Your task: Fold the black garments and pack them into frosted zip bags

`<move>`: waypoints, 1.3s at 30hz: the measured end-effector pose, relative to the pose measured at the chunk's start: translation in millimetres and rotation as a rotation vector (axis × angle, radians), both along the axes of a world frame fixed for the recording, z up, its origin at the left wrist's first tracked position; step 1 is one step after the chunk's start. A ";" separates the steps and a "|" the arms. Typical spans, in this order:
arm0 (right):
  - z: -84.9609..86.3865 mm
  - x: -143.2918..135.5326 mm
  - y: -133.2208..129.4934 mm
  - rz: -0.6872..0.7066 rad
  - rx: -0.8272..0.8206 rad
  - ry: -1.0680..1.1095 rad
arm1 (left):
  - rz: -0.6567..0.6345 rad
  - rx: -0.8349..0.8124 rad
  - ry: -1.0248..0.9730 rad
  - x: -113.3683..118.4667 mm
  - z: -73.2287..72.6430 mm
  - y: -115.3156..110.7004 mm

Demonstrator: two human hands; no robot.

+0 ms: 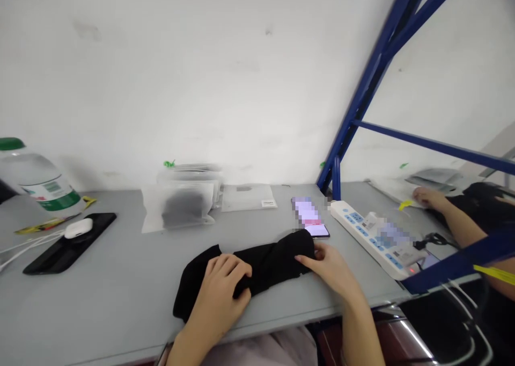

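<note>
Black cloth (267, 261) lies near the tabletop's (132, 296) front edge, its left end in the left hand's (225, 283) curled grip, its right end pinched by the right hand (328, 264), bare surface open toward the left.

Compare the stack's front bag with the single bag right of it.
The front bag bulges around something dark; the single bag lies flat, with no dark bulk. The single bag carries a white label near its lower right corner; the front bag shows none. Both are pale, on the grey table.
</note>
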State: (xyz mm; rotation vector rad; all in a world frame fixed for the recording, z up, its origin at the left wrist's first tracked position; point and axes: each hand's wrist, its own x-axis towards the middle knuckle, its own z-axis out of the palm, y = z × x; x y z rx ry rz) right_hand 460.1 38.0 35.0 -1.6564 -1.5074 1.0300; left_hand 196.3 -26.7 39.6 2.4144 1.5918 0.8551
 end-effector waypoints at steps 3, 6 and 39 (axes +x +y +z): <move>-1.5 -6.1 -1.3 0.038 0.092 0.005 | -0.009 -0.076 0.007 0.6 5.6 -0.8; -2.8 -22.4 -3.3 -0.064 0.339 -0.150 | -0.004 -0.145 -0.018 -1.0 6.8 -1.9; -1.6 -74.8 -12.7 0.038 0.165 -0.145 | 0.378 -0.611 -0.849 -75.1 39.2 -19.1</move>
